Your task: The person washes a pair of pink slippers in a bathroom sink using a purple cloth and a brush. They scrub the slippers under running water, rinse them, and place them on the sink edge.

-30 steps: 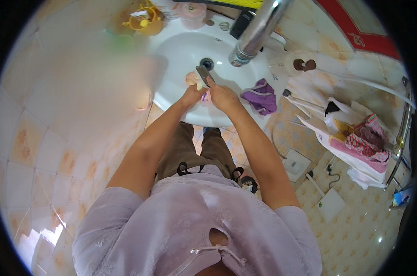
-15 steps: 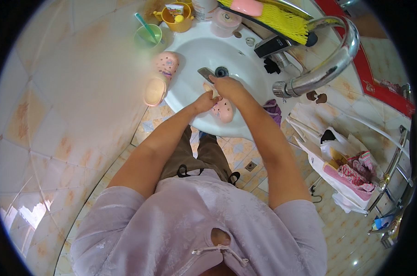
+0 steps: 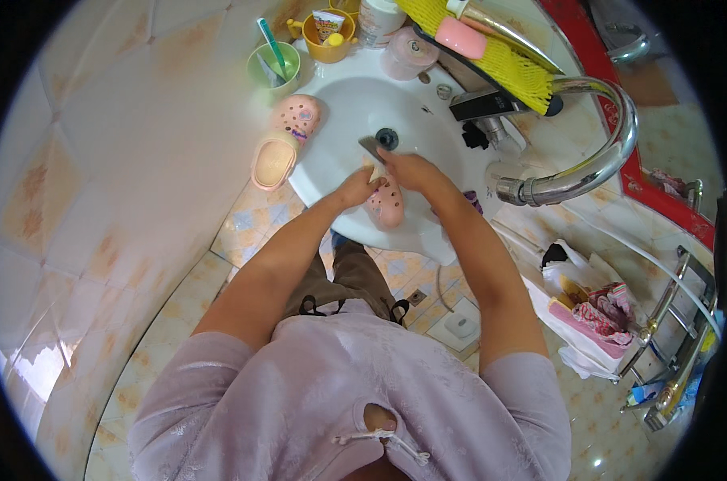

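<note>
Two bare hands meet over a white washbasin (image 3: 339, 104) just above the centre of the frame: the left hand (image 3: 355, 188) is curled around the heel end of a small pink clog (image 3: 386, 204), pressing it against the basin's near rim, while the right hand (image 3: 407, 170) is closed around a scrubbing brush (image 3: 371, 149) whose dark head lies just short of the drain (image 3: 386, 138). The clog in hand sits between the two wrists, its perforated top turned up. A second pink clog (image 3: 283, 140), its matching partner, rests on the basin's left rim, sole partly up, well apart from the hands. To the upper left of it stands a green cup (image 3: 273, 68) with a toothbrush (image 3: 271, 46) in it, and beside that an orange cup (image 3: 330, 36). A curved chrome faucet (image 3: 588, 164) arcs in from the right side of the frame, its spout ending near the right forearm. A yellow mesh sponge (image 3: 492, 52) lies along the upper right. At the lower right, a chrome rack (image 3: 676, 321) holds pink cloths (image 3: 600, 317) above the tiled floor (image 3: 427, 280).
</note>
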Available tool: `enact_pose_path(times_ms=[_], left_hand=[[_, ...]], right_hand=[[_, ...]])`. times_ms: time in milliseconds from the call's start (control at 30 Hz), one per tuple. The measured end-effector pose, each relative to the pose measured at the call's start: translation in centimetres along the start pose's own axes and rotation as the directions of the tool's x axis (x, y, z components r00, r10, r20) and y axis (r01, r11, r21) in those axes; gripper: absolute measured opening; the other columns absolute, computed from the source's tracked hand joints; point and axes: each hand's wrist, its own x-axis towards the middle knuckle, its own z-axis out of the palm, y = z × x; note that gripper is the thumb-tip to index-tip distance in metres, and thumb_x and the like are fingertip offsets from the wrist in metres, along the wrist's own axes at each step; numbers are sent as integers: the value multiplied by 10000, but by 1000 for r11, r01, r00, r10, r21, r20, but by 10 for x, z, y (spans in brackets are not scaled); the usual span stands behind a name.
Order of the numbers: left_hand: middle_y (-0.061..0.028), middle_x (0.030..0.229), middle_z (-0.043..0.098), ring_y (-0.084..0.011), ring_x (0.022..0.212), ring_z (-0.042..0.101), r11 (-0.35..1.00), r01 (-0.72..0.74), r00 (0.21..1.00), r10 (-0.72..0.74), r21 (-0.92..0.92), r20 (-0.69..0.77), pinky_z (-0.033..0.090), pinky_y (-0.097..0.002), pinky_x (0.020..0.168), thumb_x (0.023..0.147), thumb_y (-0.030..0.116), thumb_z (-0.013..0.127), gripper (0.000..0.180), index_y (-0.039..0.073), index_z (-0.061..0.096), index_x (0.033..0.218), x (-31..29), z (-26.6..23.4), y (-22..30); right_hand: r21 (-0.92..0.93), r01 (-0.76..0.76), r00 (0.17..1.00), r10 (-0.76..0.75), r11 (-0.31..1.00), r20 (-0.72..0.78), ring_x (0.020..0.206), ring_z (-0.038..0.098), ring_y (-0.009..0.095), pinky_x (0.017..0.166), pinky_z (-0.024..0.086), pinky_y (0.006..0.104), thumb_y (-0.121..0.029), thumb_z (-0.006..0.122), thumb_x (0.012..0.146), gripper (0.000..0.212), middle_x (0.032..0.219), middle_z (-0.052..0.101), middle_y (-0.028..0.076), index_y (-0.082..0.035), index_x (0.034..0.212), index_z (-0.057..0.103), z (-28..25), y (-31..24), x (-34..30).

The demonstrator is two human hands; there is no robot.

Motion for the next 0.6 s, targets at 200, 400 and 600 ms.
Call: enact_pose_path(times_ms=[200, 400, 600], left_hand=[[-198, 943, 666, -268, 855, 642, 999, 28, 999, -28, -29, 15, 496, -373, 761, 933, 362, 578, 460, -40, 565, 1156, 7, 4, -12], [-156, 949, 646, -284, 856, 611, 991, -64, 998, 67, -121, 20, 481, -377, 798, 933, 222, 587, 281, 2, 603, 1108, -14, -2, 9], [-130, 1048, 590, -356, 1028, 540, 581, -600, 764, 620, 550, 179, 437, -438, 931, 796, 83, 662, 210, 49, 625, 1000, -34, -23, 87]], right_hand=[[123, -57, 990, 72, 991, -124, 929, 629, 397, 814, 491, 465, -241, 441, 970, 473, 1010, 658, 225, -156, 1433, 396, 22, 15, -73], [517, -44, 880, 278, 855, -385, 929, 647, 361, 832, 494, 414, -285, 432, 995, 468, 1046, 660, 223, -163, 1446, 397, 54, 11, -8], [595, 374, 634, 272, 711, -724, 1027, 634, 270, 882, 485, 331, -267, 700, 833, 845, 1202, 607, 231, -33, 1497, 233, 51, -2, -71]])
